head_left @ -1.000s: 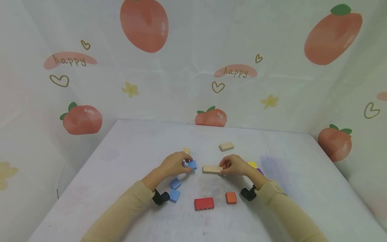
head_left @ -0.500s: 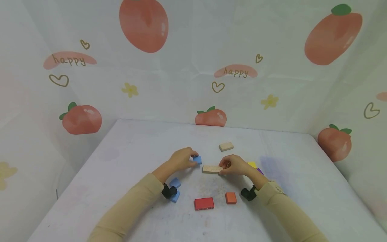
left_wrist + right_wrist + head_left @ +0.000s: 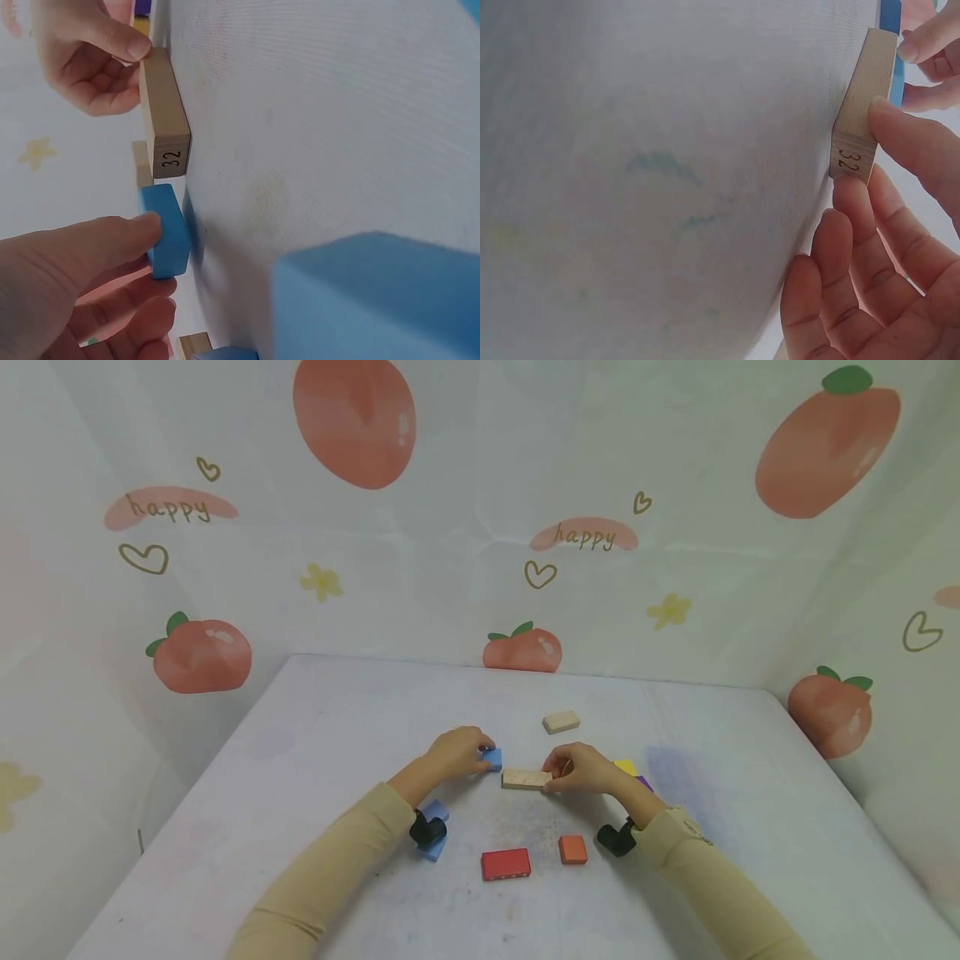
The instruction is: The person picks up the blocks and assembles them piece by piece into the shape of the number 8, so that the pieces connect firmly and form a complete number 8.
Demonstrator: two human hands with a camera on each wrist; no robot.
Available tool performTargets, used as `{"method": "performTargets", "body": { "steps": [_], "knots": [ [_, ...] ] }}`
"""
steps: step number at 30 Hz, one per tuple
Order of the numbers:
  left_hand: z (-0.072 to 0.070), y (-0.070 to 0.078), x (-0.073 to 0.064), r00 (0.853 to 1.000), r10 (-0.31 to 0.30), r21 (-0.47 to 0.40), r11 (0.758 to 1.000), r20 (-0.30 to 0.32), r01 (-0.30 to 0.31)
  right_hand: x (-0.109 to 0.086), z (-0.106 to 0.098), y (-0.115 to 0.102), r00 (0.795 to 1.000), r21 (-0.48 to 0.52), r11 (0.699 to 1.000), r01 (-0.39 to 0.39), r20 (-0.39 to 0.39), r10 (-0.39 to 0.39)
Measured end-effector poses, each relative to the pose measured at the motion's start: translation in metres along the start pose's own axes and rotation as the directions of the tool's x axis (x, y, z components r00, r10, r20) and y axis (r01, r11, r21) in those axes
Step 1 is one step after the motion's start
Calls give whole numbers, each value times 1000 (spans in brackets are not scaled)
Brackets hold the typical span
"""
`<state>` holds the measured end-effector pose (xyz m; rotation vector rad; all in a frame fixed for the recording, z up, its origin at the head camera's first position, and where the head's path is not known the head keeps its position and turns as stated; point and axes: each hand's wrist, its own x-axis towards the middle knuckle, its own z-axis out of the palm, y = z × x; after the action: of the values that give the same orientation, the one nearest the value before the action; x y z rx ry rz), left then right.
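My left hand (image 3: pixel 455 753) pinches a small blue block (image 3: pixel 492 760) between thumb and fingers, just left of a long plain wooden block (image 3: pixel 521 779). In the left wrist view the blue block (image 3: pixel 171 232) is close to the wooden block's end, which is marked 32, with a shadow on the table beside it. My right hand (image 3: pixel 585 768) grips the wooden block at its right end. The right wrist view shows the thumb on top of the wooden block (image 3: pixel 862 97) and a fingertip at its end, also numbered 32.
Another plain wooden block (image 3: pixel 561 722) lies farther back. Toward the front are a red block (image 3: pixel 506 864) and an orange block (image 3: pixel 573 850). Two blue blocks sit partly under the left wrist. A yellow block (image 3: pixel 625 767) and a purple block (image 3: pixel 644 783) show behind the right wrist.
My left hand has carried the blue block right and slightly away, closer to the long wooden block. It now covers a wooden block seen earlier behind it. My right hand stays put.
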<state>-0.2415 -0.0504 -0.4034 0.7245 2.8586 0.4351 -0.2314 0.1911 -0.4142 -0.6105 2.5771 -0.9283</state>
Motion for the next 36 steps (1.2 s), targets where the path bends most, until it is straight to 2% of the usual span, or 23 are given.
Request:
{"method": "performTargets", "body": {
  "steps": [16,27,36],
  "knots": [
    [3,4,1,1000,18,71,997,0,-18,0,0,-1,1000,-5,1000,-11,4,11],
    [-3,5,-2,1000,3,25,1000,5,-3,0,1,0,1000,7,1000,-19,5,19],
    [-16,-7,-9,999,-24,-59,998,-28,22,0,1,2,1000,11,1000,-10,3,9]
  ]
}}
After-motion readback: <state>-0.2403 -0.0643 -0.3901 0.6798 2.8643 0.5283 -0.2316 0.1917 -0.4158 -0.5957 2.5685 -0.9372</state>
